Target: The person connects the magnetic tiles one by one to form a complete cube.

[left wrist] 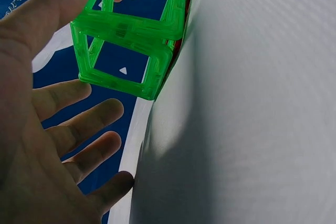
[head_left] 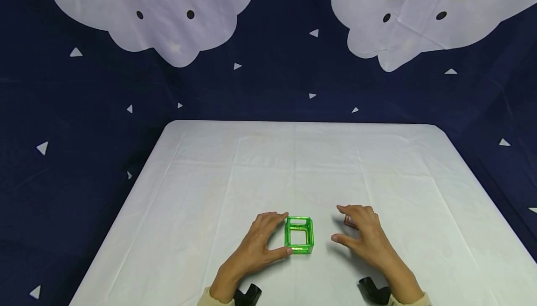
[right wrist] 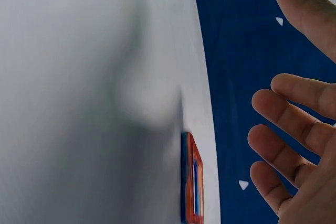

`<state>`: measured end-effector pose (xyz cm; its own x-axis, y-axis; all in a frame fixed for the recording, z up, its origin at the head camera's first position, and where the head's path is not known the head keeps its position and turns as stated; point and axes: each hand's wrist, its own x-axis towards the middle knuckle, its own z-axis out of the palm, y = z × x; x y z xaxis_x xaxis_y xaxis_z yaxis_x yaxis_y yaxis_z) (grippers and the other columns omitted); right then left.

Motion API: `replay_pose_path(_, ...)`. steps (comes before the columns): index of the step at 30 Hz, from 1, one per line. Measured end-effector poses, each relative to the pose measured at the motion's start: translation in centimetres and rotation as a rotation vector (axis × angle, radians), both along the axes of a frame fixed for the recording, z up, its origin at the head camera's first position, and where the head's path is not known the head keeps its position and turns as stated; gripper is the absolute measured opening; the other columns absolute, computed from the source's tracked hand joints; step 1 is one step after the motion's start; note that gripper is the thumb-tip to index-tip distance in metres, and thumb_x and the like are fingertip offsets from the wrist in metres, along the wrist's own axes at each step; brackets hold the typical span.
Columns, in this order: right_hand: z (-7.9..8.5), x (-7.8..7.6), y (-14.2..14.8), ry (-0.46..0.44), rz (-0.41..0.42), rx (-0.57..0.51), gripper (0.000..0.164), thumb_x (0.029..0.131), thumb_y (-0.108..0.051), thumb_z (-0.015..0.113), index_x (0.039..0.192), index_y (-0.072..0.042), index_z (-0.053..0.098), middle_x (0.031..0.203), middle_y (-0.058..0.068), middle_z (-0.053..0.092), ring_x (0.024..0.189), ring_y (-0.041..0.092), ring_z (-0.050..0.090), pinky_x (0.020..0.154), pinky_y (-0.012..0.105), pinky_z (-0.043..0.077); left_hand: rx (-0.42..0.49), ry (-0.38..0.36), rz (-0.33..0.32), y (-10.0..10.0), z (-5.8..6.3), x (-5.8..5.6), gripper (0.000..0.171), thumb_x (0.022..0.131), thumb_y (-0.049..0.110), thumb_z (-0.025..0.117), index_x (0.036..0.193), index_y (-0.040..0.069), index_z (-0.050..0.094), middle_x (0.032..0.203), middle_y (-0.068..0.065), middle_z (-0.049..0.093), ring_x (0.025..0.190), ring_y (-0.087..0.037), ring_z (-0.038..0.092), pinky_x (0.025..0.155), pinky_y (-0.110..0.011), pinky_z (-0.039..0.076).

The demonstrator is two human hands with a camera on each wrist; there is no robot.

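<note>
A cube built of green open-frame magnetic tiles (head_left: 310,236) stands on the white table. My left hand (head_left: 258,245) pinches its left side lightly, thumb at the near corner and index finger at the far one. In the left wrist view, the green cube (left wrist: 123,27) has red along its base, and the other fingers (left wrist: 86,121) spread loosely below it. My right hand (head_left: 365,234) holds nothing and hovers right of the cube, fingers apart. Partly hidden beneath it, an orange-red square magnetic tile (head_left: 348,221) lies on the table; the right wrist view shows this tile (right wrist: 193,182) edge-on.
A creased white cloth covers the table (head_left: 293,171). Behind and beside it hangs a dark blue curtain (head_left: 268,82) with white clouds and small triangles. Black wrist mounts (head_left: 374,291) sit under both wrists.
</note>
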<state>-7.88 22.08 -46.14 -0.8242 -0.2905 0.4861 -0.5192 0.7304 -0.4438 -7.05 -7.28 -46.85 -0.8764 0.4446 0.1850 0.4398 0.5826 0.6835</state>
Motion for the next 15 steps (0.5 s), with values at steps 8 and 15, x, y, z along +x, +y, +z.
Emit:
replay_pose_path(8, -0.1, -0.1, 2.3, -0.01, -0.102, 0.045, 0.07, 0.051, -0.021, 0.088, 0.114, -0.005, 0.063, 0.102, 0.006, 0.062, 0.091, 0.016, 0.041, 0.077, 0.032, 0.026, 0.022, 0.008, -0.01, -0.1, -0.2, -0.1, 0.073, 0.076, 0.042, 0.074, 0.14, 0.022, 0.044, 0.132, 0.002, 0.051, 0.127, -0.016, 0.04, 0.104, -0.041, 0.038)
replay_pose_path(15, -0.4, -0.1, 4.1, -0.091, -0.19, 0.101, 0.067, 0.055, -0.023, 0.087, 0.115, -0.004, 0.062, 0.102, 0.011, 0.059, 0.093, 0.026, 0.044, 0.078, 0.038, 0.027, 0.029, 0.045, -0.011, -0.2, -0.3, -0.2, 0.071, 0.078, 0.046, 0.072, 0.139, 0.023, 0.045, 0.132, 0.004, 0.051, 0.127, -0.016, 0.04, 0.103, -0.041, 0.04)
